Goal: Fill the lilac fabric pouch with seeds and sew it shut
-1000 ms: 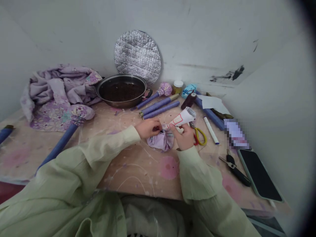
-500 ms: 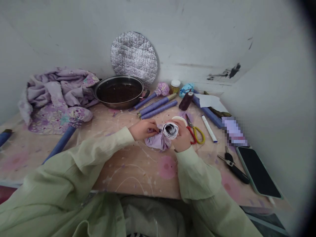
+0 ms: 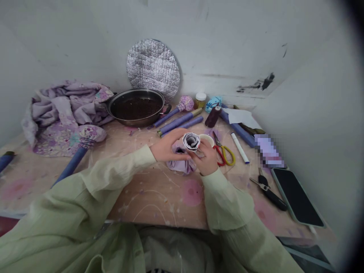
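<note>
A tight paper roll (image 3: 191, 141), its open spiral end turned up toward me, stands tilted over the table's middle. Around its lower part is gathered lilac cloth (image 3: 182, 165), with a dark band partly visible near the join. My left hand (image 3: 171, 145) curls round the roll from the left, thumb and fingers closed on it and the cloth. From the right, my right hand (image 3: 206, 156) grips the same roll, fingers wrapped near its end. Just beyond my right hand lie scissors (image 3: 223, 151) with one red and one yellow handle, and a white round lid or tape roll (image 3: 207, 140).
A wide pan (image 3: 136, 119) stands behind, left of several blue-wrapped sticks (image 3: 179, 123). Floral cloth (image 3: 54, 140) lies heaped at left beside a cloth-headed stick (image 3: 72, 165). A dark thread spool (image 3: 212, 118), marker (image 3: 240, 148), keys (image 3: 269, 191) and phone (image 3: 297, 197) are rightward.
My left hand has gone from pinching at the cloth's gathered part to wrapping round the roll. The roll has shifted slightly left and up in my right hand.
</note>
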Action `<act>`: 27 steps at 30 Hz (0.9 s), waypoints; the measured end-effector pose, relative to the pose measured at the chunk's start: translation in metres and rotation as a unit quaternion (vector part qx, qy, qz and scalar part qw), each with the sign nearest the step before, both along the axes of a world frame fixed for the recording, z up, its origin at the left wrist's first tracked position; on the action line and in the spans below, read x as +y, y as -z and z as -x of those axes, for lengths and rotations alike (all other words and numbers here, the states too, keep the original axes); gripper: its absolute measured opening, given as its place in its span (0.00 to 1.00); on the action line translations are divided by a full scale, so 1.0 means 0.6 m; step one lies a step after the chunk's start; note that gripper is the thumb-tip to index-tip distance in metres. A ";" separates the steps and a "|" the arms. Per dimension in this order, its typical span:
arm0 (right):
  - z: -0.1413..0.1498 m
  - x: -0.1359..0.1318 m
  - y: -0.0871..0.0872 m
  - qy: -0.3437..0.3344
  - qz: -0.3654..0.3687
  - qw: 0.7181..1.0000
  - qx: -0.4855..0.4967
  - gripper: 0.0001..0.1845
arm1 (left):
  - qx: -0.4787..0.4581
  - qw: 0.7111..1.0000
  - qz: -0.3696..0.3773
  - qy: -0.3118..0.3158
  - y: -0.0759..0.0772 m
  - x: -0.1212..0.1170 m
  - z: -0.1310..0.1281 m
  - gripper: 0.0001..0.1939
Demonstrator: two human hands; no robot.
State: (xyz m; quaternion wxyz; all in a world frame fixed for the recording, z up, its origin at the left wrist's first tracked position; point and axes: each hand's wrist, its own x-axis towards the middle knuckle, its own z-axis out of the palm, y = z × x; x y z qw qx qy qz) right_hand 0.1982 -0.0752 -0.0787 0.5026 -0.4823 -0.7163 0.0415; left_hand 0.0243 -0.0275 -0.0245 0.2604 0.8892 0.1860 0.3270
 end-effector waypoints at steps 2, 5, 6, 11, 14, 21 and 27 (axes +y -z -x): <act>0.002 -0.001 -0.001 -0.004 -0.018 1.000 0.002 0.12 | -0.018 1.000 0.023 0.006 -0.006 -0.007 -0.010 0.25; 0.005 -0.004 -0.007 0.003 -0.034 0.999 0.009 0.13 | -0.033 0.997 0.062 -0.018 -0.013 -0.012 -0.020 0.18; 0.006 -0.006 -0.010 0.006 -0.027 0.999 0.015 0.13 | -0.038 0.996 0.075 -0.031 -0.015 -0.011 -0.019 0.17; 0.002 -0.007 -0.016 0.012 -0.002 0.999 0.051 0.14 | -0.108 0.980 0.090 -0.140 -0.026 0.040 0.018 0.20; -0.003 -0.005 -0.013 0.029 0.002 0.998 0.052 0.12 | -0.075 0.966 0.004 -0.247 -0.039 0.105 0.070 0.23; -0.003 -0.004 -0.005 0.023 -0.001 0.998 0.055 0.12 | 0.274 0.835 -0.207 -0.429 -0.067 0.233 0.181 0.20; -0.003 -0.002 0.000 0.026 0.001 0.998 0.050 0.12 | 0.454 0.759 -0.316 -0.343 -0.048 0.274 0.207 0.13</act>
